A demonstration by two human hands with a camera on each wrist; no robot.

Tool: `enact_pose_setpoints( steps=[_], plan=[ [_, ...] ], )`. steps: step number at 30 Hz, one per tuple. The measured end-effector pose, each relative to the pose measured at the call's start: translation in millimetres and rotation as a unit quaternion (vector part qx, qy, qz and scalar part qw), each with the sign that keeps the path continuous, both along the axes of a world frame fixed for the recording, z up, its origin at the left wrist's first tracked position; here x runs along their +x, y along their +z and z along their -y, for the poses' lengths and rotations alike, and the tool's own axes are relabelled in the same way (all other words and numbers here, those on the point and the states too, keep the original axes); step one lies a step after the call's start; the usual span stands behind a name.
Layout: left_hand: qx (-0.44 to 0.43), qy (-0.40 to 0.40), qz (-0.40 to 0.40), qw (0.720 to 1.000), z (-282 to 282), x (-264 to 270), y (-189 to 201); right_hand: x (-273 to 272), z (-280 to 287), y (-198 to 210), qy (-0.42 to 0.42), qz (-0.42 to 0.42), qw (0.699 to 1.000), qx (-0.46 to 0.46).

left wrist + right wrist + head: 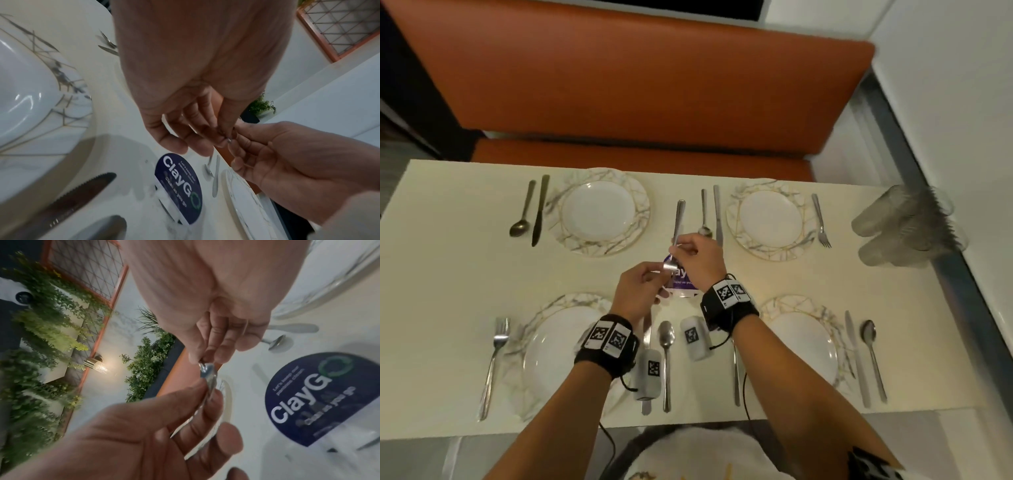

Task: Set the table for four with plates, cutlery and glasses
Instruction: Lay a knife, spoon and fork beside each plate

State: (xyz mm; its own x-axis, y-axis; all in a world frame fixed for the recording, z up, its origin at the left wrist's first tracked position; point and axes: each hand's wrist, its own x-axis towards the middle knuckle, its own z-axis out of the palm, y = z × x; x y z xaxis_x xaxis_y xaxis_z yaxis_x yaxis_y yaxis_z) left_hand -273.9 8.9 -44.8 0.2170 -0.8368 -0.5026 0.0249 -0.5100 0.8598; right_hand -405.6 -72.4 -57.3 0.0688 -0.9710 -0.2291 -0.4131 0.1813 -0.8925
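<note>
We pinch a fork (pixel 677 229) between both sets of fingertips. Our right hand (pixel 700 255) nips the neck near the tines with thumb and forefinger, and our left hand (pixel 639 287) curls its fingers round the tine end. The handle points away from us, toward the orange bench (pixel 640 89). The fork hangs in the air just above the round blue sticker (pixel 178 188) at the table's (pixel 448 274) middle, which we take as our landmark.

The hold is thin and two-handed, on smooth metal. If one hand lets go before the other has a firm grasp, we judge the fork could tip and drop, clattering onto the spoon (pixel 704 214) and knife (pixel 718 216) just beyond the sticker.

Four plates (pixel 601 210) stand around the sticker, two beyond it and two on our side; all are bare. The far-left plate has no fork beside it, so that is likely where this one goes.

The glasses (pixel 904 226) stand stacked far to the right of the sticker, by the wall; none is set out yet. A careless reach could knock them.
</note>
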Motion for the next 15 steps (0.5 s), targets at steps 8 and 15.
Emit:
enact_pose_setpoints(
  steps=[8, 15],
  plan=[
    [0.033, 0.036, 0.033, 0.998, 25, 31, -17, 36, 66, -25, 0.032, -0.008, 0.996, 0.084],
    [0.073, 0.032, 0.082, 0.993, 33, 53, -35, 55, 123, -52, 0.044, -0.095, 0.989, 0.103]
  ],
)
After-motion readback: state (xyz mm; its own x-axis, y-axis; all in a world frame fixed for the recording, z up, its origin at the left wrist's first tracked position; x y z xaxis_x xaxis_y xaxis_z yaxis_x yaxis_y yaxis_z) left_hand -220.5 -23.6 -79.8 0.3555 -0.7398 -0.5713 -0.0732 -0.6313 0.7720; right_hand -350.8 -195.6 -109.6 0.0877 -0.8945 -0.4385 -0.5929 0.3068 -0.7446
